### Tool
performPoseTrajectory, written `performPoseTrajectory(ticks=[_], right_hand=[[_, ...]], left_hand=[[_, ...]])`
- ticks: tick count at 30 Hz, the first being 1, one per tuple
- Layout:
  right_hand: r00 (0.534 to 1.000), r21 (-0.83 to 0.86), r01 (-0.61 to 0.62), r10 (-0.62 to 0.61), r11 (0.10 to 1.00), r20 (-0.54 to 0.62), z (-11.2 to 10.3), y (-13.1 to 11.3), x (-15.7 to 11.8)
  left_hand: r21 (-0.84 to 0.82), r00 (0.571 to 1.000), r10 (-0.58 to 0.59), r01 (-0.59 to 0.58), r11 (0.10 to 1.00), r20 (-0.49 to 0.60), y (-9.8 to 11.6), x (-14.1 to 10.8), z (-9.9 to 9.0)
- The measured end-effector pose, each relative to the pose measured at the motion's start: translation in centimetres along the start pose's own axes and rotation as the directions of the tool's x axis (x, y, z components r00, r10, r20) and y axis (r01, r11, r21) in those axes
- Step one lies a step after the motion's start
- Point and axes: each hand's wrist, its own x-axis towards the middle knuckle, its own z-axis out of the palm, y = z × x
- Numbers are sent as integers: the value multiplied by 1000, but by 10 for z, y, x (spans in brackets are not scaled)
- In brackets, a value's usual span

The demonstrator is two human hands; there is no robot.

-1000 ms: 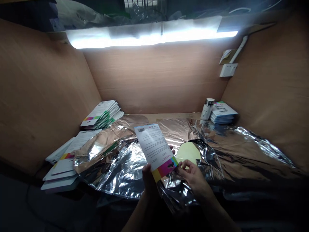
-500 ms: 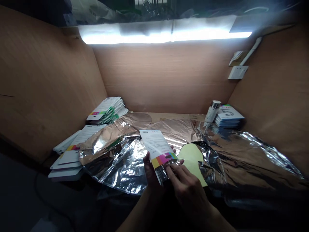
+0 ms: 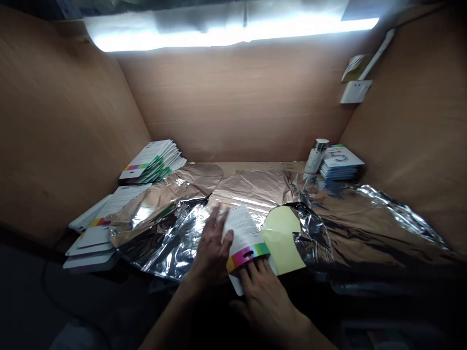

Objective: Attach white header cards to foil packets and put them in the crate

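Printed card (image 3: 242, 226) lies tilted over crumpled silver foil (image 3: 171, 238), between the two hands, with its rainbow band (image 3: 248, 256) toward the person. Left hand (image 3: 210, 245) is open, fingers spread, its thumb (image 3: 229, 236) against the card's left edge. Right hand (image 3: 264, 304) lies across the card's lower end, fingers (image 3: 255, 278) reaching onto the band; whether it grips or only presses, I cannot tell. Pale yellow sheet (image 3: 280, 238) sits just right of the card, partly under the foil. Stacks of cards (image 3: 153, 163) stand back left, more cards (image 3: 91, 248) front left, and a metal-capped bottle (image 3: 315, 155) beside another stack (image 3: 341, 165) back right on the worktop (image 3: 262, 167).
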Motion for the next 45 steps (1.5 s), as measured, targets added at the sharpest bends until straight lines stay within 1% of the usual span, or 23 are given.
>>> performPoseTrajectory(ticks=[1, 2, 3, 4, 5, 6, 9, 12, 14, 17, 19, 21, 23, 25, 27, 30, 34, 36, 37, 39, 41, 42, 45], right_hand=[[999, 1, 38, -38, 999, -17, 6, 0, -9], [994, 19, 98, -97, 995, -48, 8, 1, -17], [981, 49, 176, -171, 983, -93, 7, 3, -24], [960, 75, 254, -242, 964, -142, 3, 8, -30], [939, 82, 312, -294, 947, -180, -2, 13, -34], [926, 67, 341, -322, 938, -199, -7, 21, -35], [938, -30, 316, -317, 948, -138, -16, 46, -32], [936, 8, 328, -324, 945, -136, -13, 65, -24], [940, 102, 317, -298, 943, -164, -11, 69, -19], [973, 275, 207, -169, 939, -159, -13, 66, -9], [992, 355, 81, -40, 931, -122, -16, 62, -1], [993, 373, -34, 72, 927, -89, -19, 58, 6], [988, 350, -102, 135, 931, -69, -20, 55, 11], [987, 316, -135, 156, 939, -41, -20, 53, 14], [985, 274, -161, 171, 948, -14, -20, 52, 16], [979, 199, -200, 204, 959, 3, -18, 52, 21], [971, 153, -229, 237, 961, -36, -13, 52, 27], [964, 158, -215, 235, 964, -121, -9, 52, 26], [963, 158, -182, 208, 971, -173, -6, 53, 23], [968, 119, -56, 83, 991, -238, 0, 52, 14], [975, 43, 67, -57, 997, -217, 4, 50, 4], [978, 9, 98, -95, 995, -186, 5, 49, -1], [989, -12, 98, -99, 995, -109, 1, 49, -7]], left_hand=[[172, 990, 47, -71, 983, 136, -7, 0, -5], [319, 959, 74, -163, 933, 274, -13, -1, -8], [447, 914, 83, -271, 852, 396, -18, -2, -9], [528, 874, 87, -364, 768, 477, -21, -4, -9], [563, 853, 103, -423, 710, 512, -24, -6, -9], [574, 842, 134, -463, 675, 523, -26, -9, -9], [538, 822, 233, -526, 658, 519, -24, -24, -10], [519, 824, 250, -524, 675, 508, -18, -44, -12], [524, 844, 258, -502, 689, 470, -17, -56, -10], [519, 904, 276, -415, 747, 327, -20, -65, -2], [491, 943, 235, -323, 809, 233, -21, -66, 3], [456, 975, 156, -213, 864, 159, -20, -65, 6], [428, 991, 77, -116, 896, 109, -16, -63, 8], [426, 995, 25, -62, 902, 92, -11, -61, 8], [448, 994, 11, -59, 892, 110, -8, -57, 9], [486, 990, 29, -92, 869, 137, -7, -50, 10], [509, 991, 56, -109, 854, 118, -14, -40, 9], [512, 992, 67, -111, 852, 105, -18, -37, 7], [513, 993, 72, -113, 851, 98, -19, -36, 6], [520, 991, 91, -127, 845, 95, -23, -35, 4], [542, 982, 128, -184, 820, 139, -27, -35, 1], [557, 972, 153, -228, 799, 180, -29, -36, -1], [600, 932, 204, -351, 719, 300, -37, -36, -6]])
